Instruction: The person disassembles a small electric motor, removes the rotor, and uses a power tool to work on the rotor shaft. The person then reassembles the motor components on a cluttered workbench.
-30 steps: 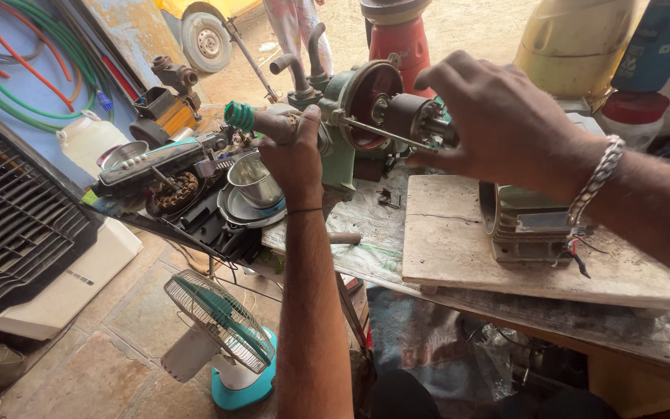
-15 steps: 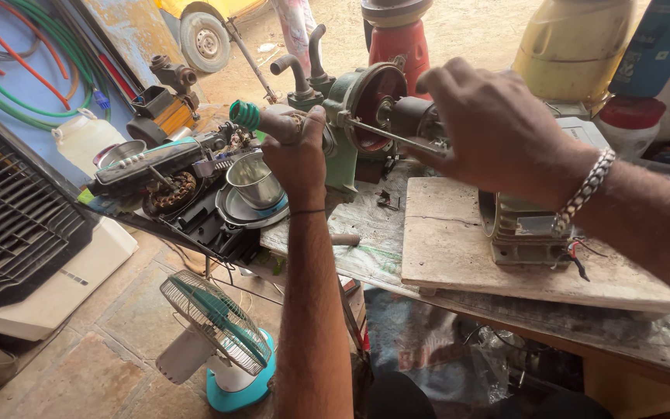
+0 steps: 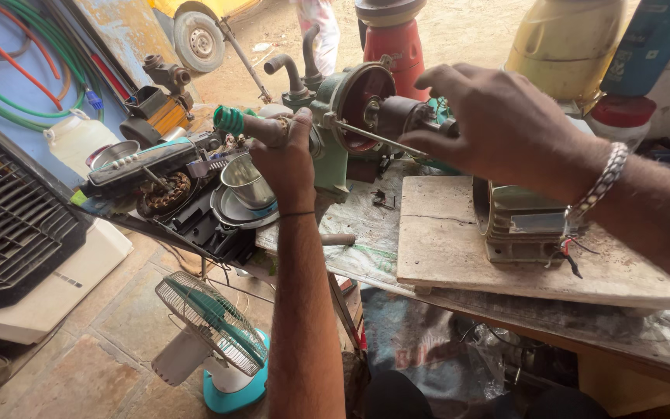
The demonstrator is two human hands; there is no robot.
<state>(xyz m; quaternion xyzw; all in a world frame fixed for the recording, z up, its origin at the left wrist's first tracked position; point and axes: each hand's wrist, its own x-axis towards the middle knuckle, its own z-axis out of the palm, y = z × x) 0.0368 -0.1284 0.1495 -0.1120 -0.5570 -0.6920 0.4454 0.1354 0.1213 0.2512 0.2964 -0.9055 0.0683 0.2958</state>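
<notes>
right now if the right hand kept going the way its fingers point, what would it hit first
Most likely the dark motor part it reaches for, just ahead of the right hand. Its fingers point left toward the green pump. Depth is unclear; they may already touch it.

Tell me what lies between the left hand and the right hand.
In the head view, the green pump housing with its red end plate and a thin metal rod lie between the left hand and right hand.

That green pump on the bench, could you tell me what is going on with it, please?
A person is working on the green pump at a cluttered workbench. The left hand grips a green-handled screwdriver, while the right hand rests on the dark motor part beside the pump's round red face. A long thin metal rod runs across that face. A motor housing sits on a wooden board.
</notes>
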